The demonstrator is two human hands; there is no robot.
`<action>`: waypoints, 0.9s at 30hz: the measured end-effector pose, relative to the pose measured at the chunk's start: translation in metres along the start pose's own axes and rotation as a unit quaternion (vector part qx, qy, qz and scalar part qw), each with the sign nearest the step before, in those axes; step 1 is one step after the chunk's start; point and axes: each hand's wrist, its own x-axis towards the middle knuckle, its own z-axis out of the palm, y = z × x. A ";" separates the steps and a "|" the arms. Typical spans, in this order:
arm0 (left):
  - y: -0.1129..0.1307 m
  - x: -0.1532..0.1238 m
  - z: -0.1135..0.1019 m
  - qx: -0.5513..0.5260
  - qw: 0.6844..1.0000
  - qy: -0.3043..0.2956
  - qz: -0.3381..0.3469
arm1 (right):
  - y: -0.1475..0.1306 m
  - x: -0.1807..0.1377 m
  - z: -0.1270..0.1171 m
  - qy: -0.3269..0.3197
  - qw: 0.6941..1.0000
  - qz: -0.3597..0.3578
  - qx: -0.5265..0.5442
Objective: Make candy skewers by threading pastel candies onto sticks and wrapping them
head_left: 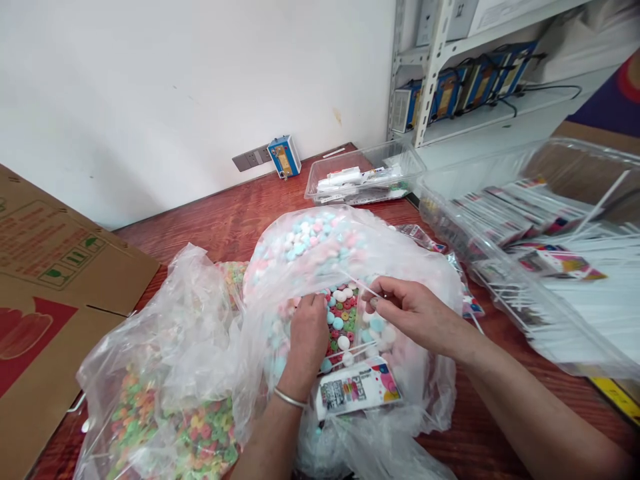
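My left hand (307,337) reaches into a large clear plastic bag of pastel round candies (310,243), fingers curled down among the pieces, with a metal bangle on the wrist. My right hand (410,310) hovers just to the right, pinching a thin white stick (357,283) between thumb and fingers. Between both hands lies a small clear packet (345,327) filled with coloured ring candies and white and blue rounds; its printed label card (357,390) shows below.
A second clear bag of multicoloured ring candies (165,413) sits at lower left. A cardboard box (45,293) stands left. A clear tray of white sticks and printed cards (550,260) is right, a smaller clear box (365,177) behind, metal shelving (450,67) beyond.
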 end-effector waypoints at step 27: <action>-0.005 -0.037 -0.031 -0.643 0.670 0.014 -0.370 | 0.032 0.029 0.089 -0.055 0.974 0.024 -0.216</action>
